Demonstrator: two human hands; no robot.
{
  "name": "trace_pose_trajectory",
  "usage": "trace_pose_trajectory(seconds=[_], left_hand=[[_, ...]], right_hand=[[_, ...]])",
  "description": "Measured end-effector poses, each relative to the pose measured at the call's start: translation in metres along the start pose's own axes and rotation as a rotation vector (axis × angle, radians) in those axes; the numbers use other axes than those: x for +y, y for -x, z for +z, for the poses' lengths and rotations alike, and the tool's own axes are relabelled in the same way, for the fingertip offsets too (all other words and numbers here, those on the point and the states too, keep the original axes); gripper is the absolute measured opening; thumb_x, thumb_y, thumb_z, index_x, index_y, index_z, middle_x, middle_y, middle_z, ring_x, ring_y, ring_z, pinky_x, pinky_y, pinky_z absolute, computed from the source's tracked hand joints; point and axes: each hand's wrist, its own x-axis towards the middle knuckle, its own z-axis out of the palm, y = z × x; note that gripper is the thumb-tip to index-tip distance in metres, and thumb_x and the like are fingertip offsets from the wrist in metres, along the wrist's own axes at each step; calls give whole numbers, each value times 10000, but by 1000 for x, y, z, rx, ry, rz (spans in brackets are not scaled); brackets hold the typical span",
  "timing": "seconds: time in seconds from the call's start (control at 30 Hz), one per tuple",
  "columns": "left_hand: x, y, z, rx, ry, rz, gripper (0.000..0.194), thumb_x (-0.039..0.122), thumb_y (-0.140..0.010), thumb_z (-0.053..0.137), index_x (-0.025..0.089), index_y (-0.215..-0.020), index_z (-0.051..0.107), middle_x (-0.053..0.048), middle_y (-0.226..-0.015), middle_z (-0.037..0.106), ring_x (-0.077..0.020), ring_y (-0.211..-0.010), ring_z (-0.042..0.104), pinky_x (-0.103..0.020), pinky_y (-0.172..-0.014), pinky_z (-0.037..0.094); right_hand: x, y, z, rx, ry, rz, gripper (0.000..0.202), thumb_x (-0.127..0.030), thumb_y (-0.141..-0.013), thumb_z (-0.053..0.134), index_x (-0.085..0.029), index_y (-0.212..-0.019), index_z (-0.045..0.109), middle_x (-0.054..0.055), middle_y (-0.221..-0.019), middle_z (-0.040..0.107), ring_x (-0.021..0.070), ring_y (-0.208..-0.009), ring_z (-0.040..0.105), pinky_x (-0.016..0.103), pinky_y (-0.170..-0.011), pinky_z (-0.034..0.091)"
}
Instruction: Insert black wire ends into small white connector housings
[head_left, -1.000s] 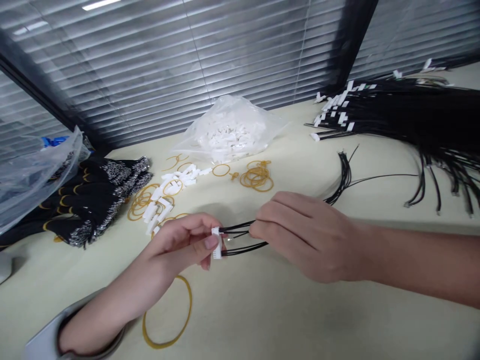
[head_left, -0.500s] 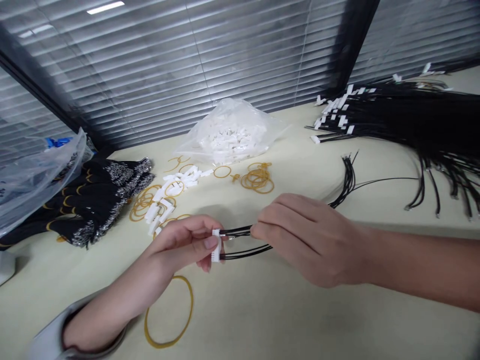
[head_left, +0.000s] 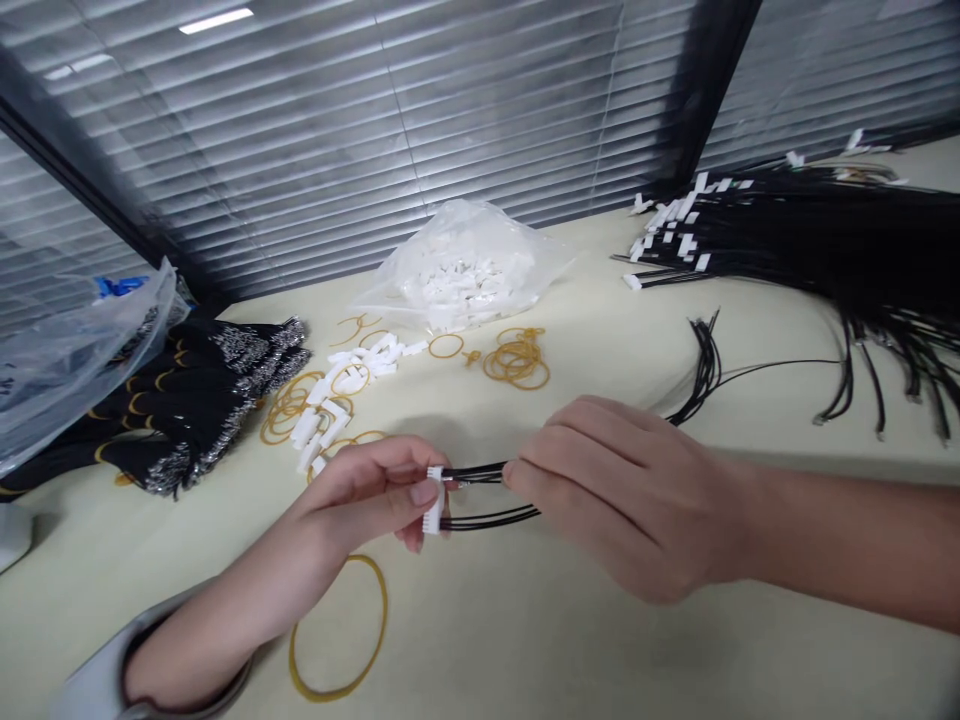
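Observation:
Between thumb and fingers, my left hand (head_left: 375, 495) pinches a white multi-pin connector (head_left: 433, 502). Black wires (head_left: 491, 518) run from the connector's right side in an upper and a lower group, with a gap between them. My right hand (head_left: 622, 490) is closed around these wires, a short way right of the connector. Near the upper group, close to the connector, a small metal wire end (head_left: 463, 485) shows. The wires' far ends (head_left: 705, 360) fan out behind my right hand. My right fingertips are partly hidden.
White connectors (head_left: 322, 425) and yellow rubber bands (head_left: 517, 360) lie behind my hands, before a clear bag of white parts (head_left: 465, 270). Black wire bundles (head_left: 202, 400) are at left, a large wired pile (head_left: 810, 220) at right. One big rubber band (head_left: 384, 610) lies in front.
Both hands, with the connector and wires, sit slightly lower in the view. The upper wires lie closer to level, and the metal wire end is nearer the connector.

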Motion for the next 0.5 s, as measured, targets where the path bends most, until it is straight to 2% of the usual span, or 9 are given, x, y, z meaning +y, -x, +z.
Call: trace_pose_trajectory(seconds=[0.17,0.5], left_hand=[[2,1,0,-41,5,-4,90,229,-818,558,188,-797,635,23,-648,570,-88,-601,493,-172,-556,393],[3,2,1,-51,42,-23,93,185,-821,551,162,-804,639,8,-660,565,-95,-613,508,-170,-551,426]], right_hand=[[-1,-1,-3,6,-27,-21,285,-82,-859,352,-113,-701,587,75,-675,601,165,-585,503,305,-503,412],[-2,-2,-5,-9,36,-37,301,-88,-880,329,-124,-727,586,64,-684,613,160,-585,517,309,-504,412]])
